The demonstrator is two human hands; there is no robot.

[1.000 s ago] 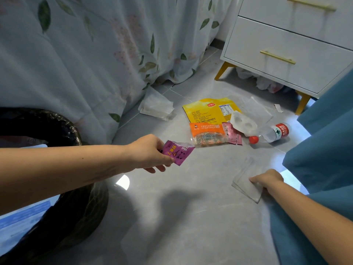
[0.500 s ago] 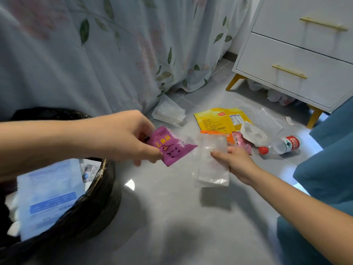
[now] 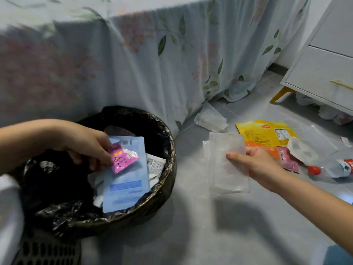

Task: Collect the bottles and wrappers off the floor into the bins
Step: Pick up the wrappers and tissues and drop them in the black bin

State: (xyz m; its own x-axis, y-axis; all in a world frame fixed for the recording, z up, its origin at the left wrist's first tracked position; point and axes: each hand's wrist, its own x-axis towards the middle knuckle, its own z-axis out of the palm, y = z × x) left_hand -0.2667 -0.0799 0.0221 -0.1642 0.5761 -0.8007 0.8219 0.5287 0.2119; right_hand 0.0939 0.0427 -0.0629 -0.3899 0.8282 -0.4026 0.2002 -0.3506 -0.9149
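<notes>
My left hand (image 3: pixel 84 144) pinches a small purple wrapper (image 3: pixel 123 158) above the open bin (image 3: pixel 164 180), which is lined with a black bag and holds a pale blue packet (image 3: pixel 126 184) and other paper. My right hand (image 3: pixel 261 165) grips a clear plastic wrapper (image 3: pixel 227 161) in the air just right of the bin. On the floor at the right lie a yellow packet (image 3: pixel 265 132), an orange wrapper (image 3: pixel 267 150), a pink wrapper (image 3: pixel 288 159), a white moulded tray (image 3: pixel 303 153) and a clear bottle (image 3: pixel 336 167) with a red cap.
A floral bed sheet (image 3: pixel 152 64) hangs behind the bin. A crumpled white wrapper (image 3: pixel 210 117) lies at its hem. A white drawer unit (image 3: pixel 322 73) on yellow legs stands at the right with trash beneath. A perforated dark basket (image 3: pixel 45 249) sits at the bottom left.
My left hand carried the purple wrapper leftward to above the bin. My right hand lifted the clear wrapper off the floor and brought it toward the bin. The view swung left.
</notes>
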